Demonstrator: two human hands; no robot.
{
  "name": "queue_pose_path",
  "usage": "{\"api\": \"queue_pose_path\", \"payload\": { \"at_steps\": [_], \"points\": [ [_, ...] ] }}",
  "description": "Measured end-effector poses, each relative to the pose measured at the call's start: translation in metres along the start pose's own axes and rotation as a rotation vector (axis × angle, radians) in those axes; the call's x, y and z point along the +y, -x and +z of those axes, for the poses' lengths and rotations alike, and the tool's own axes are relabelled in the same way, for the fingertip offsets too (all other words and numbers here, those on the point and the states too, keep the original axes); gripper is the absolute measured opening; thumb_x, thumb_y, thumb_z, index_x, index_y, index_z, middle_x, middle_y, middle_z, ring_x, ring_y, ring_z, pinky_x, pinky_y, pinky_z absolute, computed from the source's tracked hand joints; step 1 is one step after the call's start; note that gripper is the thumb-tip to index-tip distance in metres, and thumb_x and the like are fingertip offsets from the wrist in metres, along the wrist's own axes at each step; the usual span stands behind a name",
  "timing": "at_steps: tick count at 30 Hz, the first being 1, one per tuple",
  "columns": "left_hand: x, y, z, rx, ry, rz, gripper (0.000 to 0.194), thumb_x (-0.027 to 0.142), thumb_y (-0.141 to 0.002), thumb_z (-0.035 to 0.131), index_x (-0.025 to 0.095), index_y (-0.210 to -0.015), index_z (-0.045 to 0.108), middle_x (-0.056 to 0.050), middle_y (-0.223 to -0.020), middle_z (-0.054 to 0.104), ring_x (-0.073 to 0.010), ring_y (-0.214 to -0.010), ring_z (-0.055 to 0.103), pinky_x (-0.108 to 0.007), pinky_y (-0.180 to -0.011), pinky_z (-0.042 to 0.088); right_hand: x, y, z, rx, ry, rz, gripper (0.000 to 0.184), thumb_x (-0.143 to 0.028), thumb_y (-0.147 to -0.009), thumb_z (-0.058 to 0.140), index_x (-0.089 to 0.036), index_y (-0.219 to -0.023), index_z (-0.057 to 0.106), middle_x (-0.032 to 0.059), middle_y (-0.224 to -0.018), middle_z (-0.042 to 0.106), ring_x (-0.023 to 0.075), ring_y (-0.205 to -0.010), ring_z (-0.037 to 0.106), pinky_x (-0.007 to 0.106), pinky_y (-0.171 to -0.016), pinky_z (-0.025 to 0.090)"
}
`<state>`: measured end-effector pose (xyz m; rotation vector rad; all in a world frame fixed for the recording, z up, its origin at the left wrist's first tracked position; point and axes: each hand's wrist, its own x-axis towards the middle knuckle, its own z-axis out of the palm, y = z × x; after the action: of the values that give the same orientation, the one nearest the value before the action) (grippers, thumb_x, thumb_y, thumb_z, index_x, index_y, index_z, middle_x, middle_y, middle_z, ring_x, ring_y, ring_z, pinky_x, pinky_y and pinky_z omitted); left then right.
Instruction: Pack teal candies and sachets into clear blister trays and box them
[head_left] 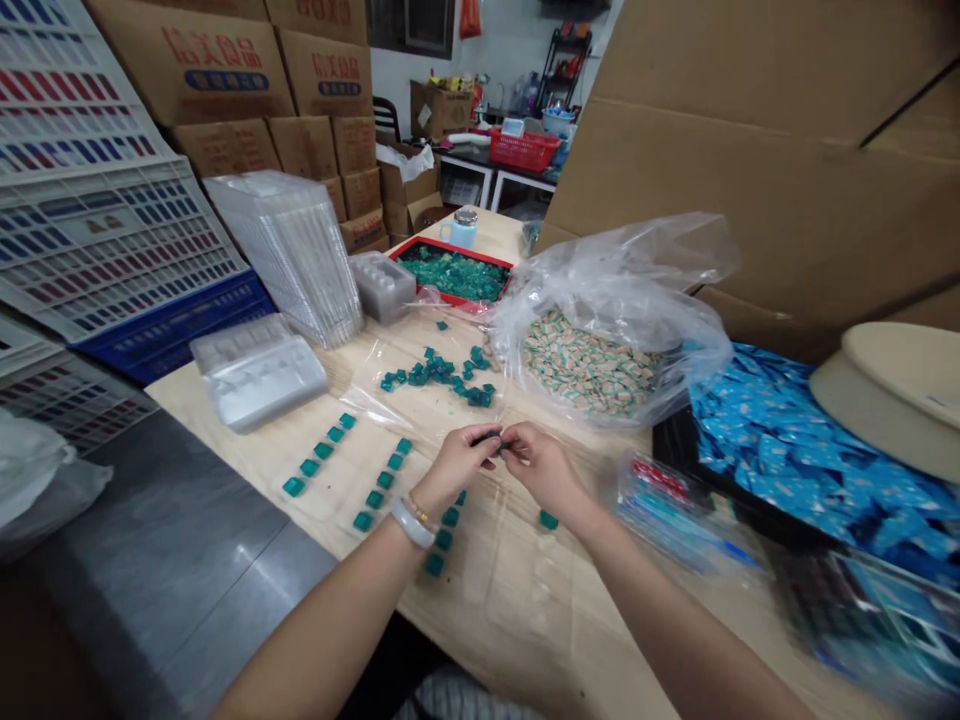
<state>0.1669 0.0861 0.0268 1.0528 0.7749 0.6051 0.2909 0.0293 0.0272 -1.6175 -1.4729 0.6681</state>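
My left hand (466,458), with a pale bangle at the wrist, and my right hand (538,462) meet above the middle of the table. Their fingertips pinch a small dark green piece (487,438), mostly hidden by the fingers. Beneath and left of the hands, small green blocks (322,450) sit in slanting rows on clear plastic. One more green block (549,520) lies below my right hand. Just beyond the hands is a loose pile of green blocks (431,370) on a clear sheet.
A red-rimmed tray (512,270) of green pieces stands at the back. Right of the pile lies a clear bag (600,270) of small printed pieces. Blue packets (780,430) fill a black tray at right. Stacked clear plastic trays (292,250) and crates (112,230) stand left.
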Motion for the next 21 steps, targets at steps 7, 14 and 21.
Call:
{"api": "queue_pose_path", "payload": {
  "at_steps": [7,14,21],
  "points": [
    [-0.011,0.024,0.028,-0.121,0.189,-0.214,0.031,0.032,-0.062,0.064,0.013,-0.086,0.061,-0.002,-0.069,0.058,-0.0072,-0.056,0.050,-0.019,-0.051,0.038,-0.008,0.049,-0.011,0.165,0.303,-0.002,0.014,-0.008,-0.067,0.044,-0.017,-0.076,0.046,0.0037,-0.077,0.048,0.0162,-0.075,0.050,0.030,-0.068,0.043],
    [-0.014,0.037,0.049,-0.157,0.144,-0.324,0.022,0.024,-0.058,0.065,0.013,-0.077,0.063,-0.001,-0.068,0.058,-0.0071,-0.056,0.049,-0.018,-0.049,0.036,-0.005,0.091,-0.022,0.194,0.460,0.012,0.021,-0.007,-0.068,0.042,-0.016,-0.085,0.048,0.0060,-0.081,0.052,0.0196,-0.081,0.048,0.033,-0.071,0.041],
    [-0.024,0.045,0.058,-0.159,0.052,-0.184,0.017,0.013,-0.057,0.063,0.012,-0.074,0.063,-0.001,-0.071,0.059,-0.0051,-0.054,0.047,-0.016,-0.047,0.033,-0.007,0.108,-0.024,0.239,0.621,0.076,0.019,-0.008,-0.068,0.042,-0.016,-0.083,0.051,0.0069,-0.078,0.055,0.0218,-0.079,0.045,0.036,-0.070,0.038]
  ]
}}
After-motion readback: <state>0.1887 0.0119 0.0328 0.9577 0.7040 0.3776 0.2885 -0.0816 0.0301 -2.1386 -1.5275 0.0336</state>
